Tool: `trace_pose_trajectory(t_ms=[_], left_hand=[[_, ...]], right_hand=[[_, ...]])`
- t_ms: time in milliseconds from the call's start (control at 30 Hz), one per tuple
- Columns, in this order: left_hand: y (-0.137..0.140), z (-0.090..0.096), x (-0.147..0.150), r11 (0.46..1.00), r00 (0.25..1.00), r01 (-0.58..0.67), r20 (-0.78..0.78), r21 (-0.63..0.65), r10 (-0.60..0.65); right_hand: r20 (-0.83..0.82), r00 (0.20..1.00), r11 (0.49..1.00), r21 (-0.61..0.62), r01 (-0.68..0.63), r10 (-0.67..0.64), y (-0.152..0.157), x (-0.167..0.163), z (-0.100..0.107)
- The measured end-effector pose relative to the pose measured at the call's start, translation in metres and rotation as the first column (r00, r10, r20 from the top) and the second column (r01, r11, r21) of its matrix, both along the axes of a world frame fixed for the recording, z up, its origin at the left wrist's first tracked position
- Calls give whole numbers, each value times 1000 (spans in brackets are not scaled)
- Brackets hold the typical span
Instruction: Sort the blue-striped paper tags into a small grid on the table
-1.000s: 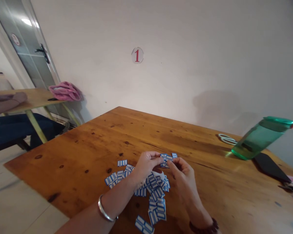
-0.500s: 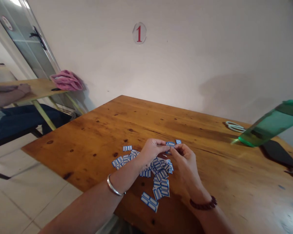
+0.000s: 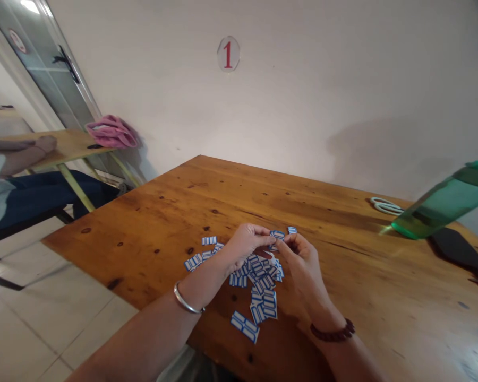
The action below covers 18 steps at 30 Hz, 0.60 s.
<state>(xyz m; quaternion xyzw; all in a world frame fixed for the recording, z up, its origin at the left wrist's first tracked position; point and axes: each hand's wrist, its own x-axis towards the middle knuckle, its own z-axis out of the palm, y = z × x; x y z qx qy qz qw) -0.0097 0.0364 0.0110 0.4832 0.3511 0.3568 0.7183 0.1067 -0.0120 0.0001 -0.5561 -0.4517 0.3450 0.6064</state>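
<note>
Between my two hands is a small white label sheet with blue-bordered boxes. My left hand pinches its left side, fingers pressed together. On the other side, the thumb and fingers of my right hand close on its lower right edge. Beneath the hands lies a loose pile of similar label pieces, partly hidden by my left forearm. Single pieces lie apart from it: a label strip at the left, a small label beyond my right hand, and a larger label piece nearer me.
A green bottle stands on the wooden table at the right, beside a coiled white cable and a dark flat object. At the left, a person sits at another table with a pink cloth.
The view has shifted slightly. Both hands keep their pinch on the label sheet, with hardly any movement.
</note>
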Motion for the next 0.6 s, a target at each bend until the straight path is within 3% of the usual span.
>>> trace_pose_trajectory(t_ms=[167,400,500,600], left_hand=[[4,3,-3,997,997,-81,10,-13,81],[16,10,-19,960,954,-279,110,-6,278],[21,11,-26,946,935,-325,145,-11,323],[25,12,-32,935,921,-354,167,-18,352]], right_hand=[[-28,993,993,-2,-117,117,-1,1,5],[295,934,978,-7,-208,201,-1,3,2],[514,807,946,-28,-324,291,-6,-3,-1],[707,602,883,-72,-463,373,-12,-11,-4]])
